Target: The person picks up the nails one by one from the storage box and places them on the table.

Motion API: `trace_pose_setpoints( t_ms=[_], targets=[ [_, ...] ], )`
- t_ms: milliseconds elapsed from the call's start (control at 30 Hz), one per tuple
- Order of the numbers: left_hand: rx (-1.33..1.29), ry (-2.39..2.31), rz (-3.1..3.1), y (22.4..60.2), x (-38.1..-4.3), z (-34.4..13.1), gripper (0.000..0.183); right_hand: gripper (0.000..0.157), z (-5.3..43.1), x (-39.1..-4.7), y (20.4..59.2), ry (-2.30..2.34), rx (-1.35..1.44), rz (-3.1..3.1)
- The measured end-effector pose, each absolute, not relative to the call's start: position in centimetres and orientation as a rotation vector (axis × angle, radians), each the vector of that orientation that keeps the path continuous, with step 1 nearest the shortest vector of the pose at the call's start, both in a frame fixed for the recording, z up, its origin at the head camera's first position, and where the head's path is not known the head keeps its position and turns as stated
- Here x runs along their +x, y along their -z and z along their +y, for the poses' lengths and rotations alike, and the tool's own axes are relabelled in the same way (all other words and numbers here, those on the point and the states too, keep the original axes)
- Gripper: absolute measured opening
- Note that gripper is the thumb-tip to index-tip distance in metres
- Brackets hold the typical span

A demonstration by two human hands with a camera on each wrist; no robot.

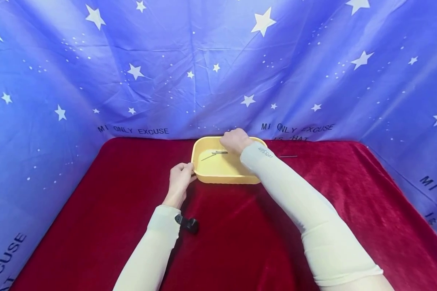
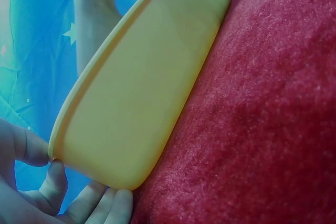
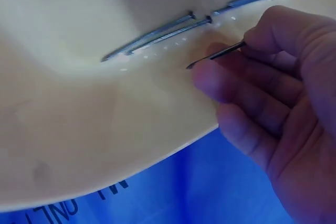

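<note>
A shallow yellow plastic tray [image 1: 225, 179] rests on the red cloth near its far edge. At its left end my left hand [image 1: 180, 176] pinches the rim between thumb and forefinger; the other fingertips touch the outer wall [image 2: 118, 103] lower down. My right hand [image 1: 236, 140] is over the tray's far side, palm largely hidden in the head view. Between its thumb and fingers it holds a thin metal nail [image 3: 218, 55], point showing. Several more nails [image 3: 168, 34] lie on the tray floor, close to the far wall.
Right of the tray, a single thin metal piece, seemingly another nail [image 1: 288, 156], lies on the red cloth [image 1: 335, 186]. A blue curtain [image 1: 189, 93] with white stars hangs directly behind the tray and along both sides.
</note>
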State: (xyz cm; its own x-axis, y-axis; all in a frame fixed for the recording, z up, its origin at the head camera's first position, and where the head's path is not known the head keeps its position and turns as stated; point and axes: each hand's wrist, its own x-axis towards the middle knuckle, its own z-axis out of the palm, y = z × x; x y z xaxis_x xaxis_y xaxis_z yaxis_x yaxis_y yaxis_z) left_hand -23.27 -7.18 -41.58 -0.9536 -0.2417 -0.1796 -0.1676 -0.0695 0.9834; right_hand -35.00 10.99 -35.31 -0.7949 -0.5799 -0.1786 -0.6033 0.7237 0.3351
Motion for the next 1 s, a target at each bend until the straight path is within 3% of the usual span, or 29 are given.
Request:
trace_pose_setpoints(
  t_ms=[467,1000],
  targets=[
    [0.458,2.221,-2.088,41.4,-23.1,-7.1,0.010,0.006,13.3,-33.7,32.6,-0.336,-0.917,2.870],
    [0.461,2.231,-2.103,41.4,-23.1,-7.1,0.010,0.015,17.5,-32.6,31.1,-0.199,-0.896,2.948]
  ],
)
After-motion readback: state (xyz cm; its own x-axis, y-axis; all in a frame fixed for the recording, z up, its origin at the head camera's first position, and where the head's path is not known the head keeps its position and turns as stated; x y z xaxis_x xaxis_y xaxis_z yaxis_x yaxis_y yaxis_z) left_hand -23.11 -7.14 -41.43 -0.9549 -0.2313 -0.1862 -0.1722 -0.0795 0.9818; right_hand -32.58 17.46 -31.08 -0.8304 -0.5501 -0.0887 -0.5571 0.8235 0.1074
